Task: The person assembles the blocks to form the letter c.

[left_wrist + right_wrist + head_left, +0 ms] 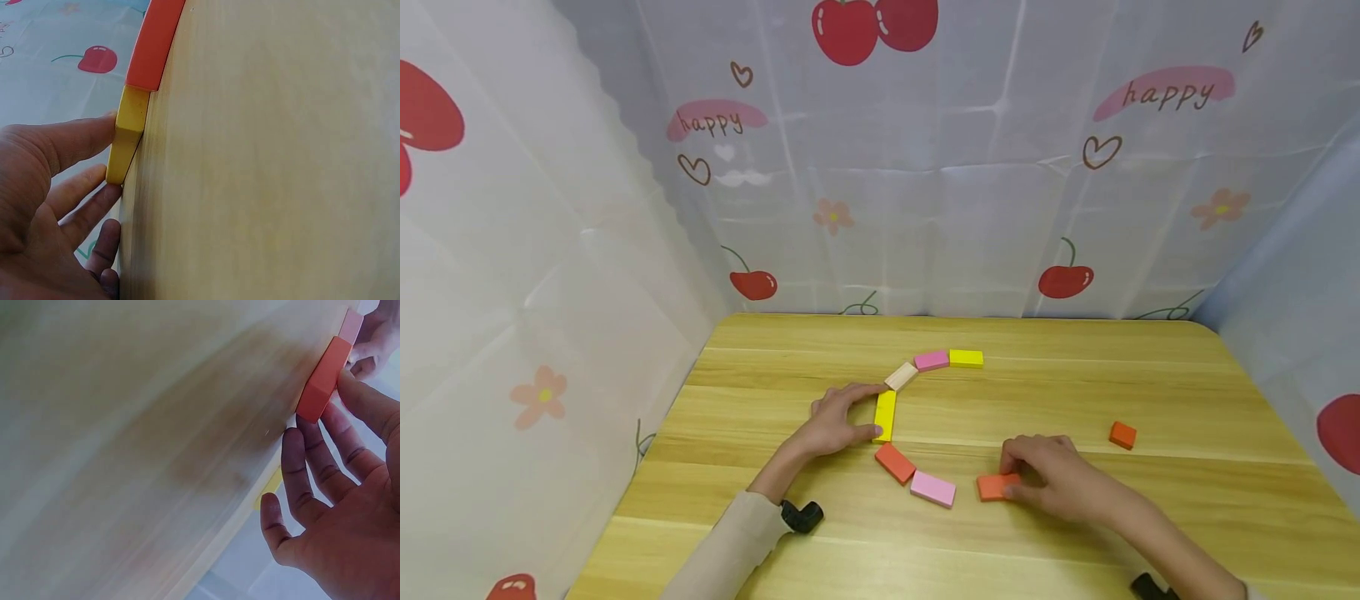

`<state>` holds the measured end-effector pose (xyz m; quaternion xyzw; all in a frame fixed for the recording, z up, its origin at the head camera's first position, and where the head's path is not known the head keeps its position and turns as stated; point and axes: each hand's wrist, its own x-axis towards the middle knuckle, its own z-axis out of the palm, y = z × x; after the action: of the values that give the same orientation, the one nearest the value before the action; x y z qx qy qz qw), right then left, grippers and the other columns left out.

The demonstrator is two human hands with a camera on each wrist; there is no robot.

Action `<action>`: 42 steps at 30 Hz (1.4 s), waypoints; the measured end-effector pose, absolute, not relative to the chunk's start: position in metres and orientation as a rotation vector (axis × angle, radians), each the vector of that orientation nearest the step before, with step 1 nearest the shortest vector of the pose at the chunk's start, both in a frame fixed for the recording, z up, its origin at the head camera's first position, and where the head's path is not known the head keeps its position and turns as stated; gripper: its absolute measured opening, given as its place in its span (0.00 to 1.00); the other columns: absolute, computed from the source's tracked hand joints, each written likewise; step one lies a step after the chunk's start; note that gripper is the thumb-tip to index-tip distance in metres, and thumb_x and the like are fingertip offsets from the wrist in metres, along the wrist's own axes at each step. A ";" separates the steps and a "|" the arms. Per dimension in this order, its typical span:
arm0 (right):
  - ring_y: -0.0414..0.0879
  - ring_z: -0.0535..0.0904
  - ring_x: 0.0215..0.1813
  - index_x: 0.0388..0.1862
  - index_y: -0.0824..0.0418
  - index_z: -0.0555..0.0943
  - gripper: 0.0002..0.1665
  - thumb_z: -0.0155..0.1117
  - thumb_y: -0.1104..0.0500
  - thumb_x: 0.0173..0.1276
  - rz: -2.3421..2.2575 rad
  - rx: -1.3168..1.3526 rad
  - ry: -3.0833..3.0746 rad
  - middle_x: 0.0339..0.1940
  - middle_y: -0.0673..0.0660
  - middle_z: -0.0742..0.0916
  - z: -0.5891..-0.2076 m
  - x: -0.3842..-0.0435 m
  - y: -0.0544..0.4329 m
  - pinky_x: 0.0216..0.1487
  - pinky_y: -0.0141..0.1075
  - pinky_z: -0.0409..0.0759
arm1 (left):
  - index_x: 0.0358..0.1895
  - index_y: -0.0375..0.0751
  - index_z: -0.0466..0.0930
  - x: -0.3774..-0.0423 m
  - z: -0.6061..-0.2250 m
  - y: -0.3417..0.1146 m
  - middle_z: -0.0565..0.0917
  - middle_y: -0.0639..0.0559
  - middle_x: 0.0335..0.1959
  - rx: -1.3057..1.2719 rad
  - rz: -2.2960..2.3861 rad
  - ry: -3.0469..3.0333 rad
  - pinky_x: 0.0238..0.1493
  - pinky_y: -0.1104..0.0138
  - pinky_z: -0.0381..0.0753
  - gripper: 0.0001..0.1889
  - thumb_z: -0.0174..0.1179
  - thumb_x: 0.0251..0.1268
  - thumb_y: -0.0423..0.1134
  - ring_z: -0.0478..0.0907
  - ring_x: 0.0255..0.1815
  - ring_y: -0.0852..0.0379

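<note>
On the wooden table, my left hand [837, 422] holds a yellow block [886, 414] by its two ends, thumb at the near end and index finger at the far one. The left wrist view shows the thumb [87, 139] against that block. To the right, my right hand [1063, 482] pinches an orange-red block [992, 487] between thumb and fingers; it lies flat, a small gap from a pink block [933, 489]. A red block [896, 462] sits between that pink block and the yellow one. Beyond the left index finger lies a plain wood block [901, 376].
The curve of blocks continues at the back with another pink block [932, 361] and another yellow block [966, 358]. A lone orange block [1122, 435] lies farther right. A patterned curtain [925, 183] hangs behind the wooden table [760, 358] and along its sides.
</note>
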<state>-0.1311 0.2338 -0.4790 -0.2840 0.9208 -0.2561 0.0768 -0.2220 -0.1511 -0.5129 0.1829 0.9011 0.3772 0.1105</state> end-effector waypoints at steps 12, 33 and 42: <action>0.33 0.74 0.44 0.40 0.39 0.79 0.11 0.75 0.43 0.72 -0.809 -0.911 2.719 0.38 0.33 0.82 -0.479 -0.126 0.223 0.57 0.47 0.64 | 0.78 0.67 0.74 -0.222 -0.514 -0.151 0.76 0.59 0.80 0.538 1.100 2.654 0.69 0.41 0.53 0.35 0.74 0.69 0.47 0.66 0.75 0.42; 0.34 0.74 0.45 0.42 0.39 0.79 0.11 0.74 0.43 0.73 -0.793 -0.935 2.696 0.39 0.34 0.83 -0.477 -0.127 0.212 0.58 0.46 0.65 | 0.78 0.66 0.75 -0.223 -0.513 -0.151 0.76 0.59 0.80 0.535 1.110 2.654 0.70 0.39 0.52 0.35 0.74 0.69 0.46 0.66 0.74 0.43; 0.34 0.74 0.44 0.42 0.39 0.80 0.11 0.75 0.43 0.72 -0.780 -0.920 2.699 0.37 0.35 0.83 -0.478 -0.127 0.211 0.58 0.45 0.65 | 0.77 0.66 0.75 -0.223 -0.513 -0.151 0.76 0.59 0.80 0.533 1.120 2.646 0.69 0.40 0.53 0.34 0.74 0.69 0.47 0.65 0.76 0.42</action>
<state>-0.1274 0.2106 -0.4782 -0.3098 0.9091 -0.2626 0.0928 -0.2226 -0.1512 -0.5130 0.1812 0.9000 0.3811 0.1093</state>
